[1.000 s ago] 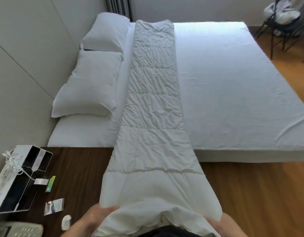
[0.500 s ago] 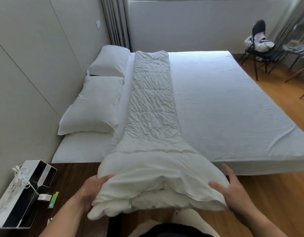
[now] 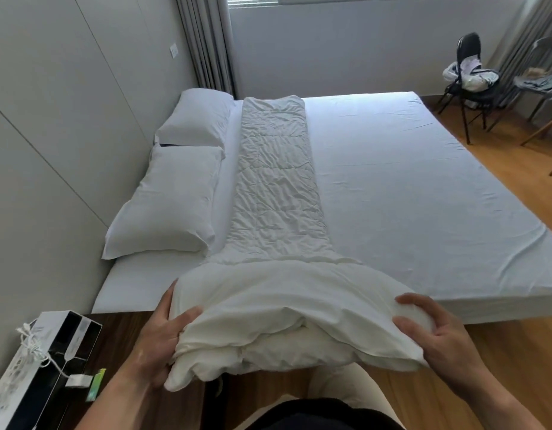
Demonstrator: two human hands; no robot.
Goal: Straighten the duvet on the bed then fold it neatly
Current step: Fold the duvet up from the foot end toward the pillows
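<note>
While the duvet lies along the bed as one long narrow strip, its near end is lifted off the mattress edge. It is white, quilted and heavily creased, folded lengthwise, and runs from the far edge to the near edge just right of the two pillows. The near end is doubled over into a thick, puffy wad with its layers showing at the open edge.

The left grip clamps the wad's left corner, thumb on top and fingers wrapped beneath. The right grip clamps the right corner, fingers curled over the top and thumb pressed into the side. Both are closed on fabric, with the wad stretched between them. The held end hangs past the bed edge, over the corner of the dark wooden table and the floor. A black-and-white box sits on the table, left of the left grip and not touching it.
</note>
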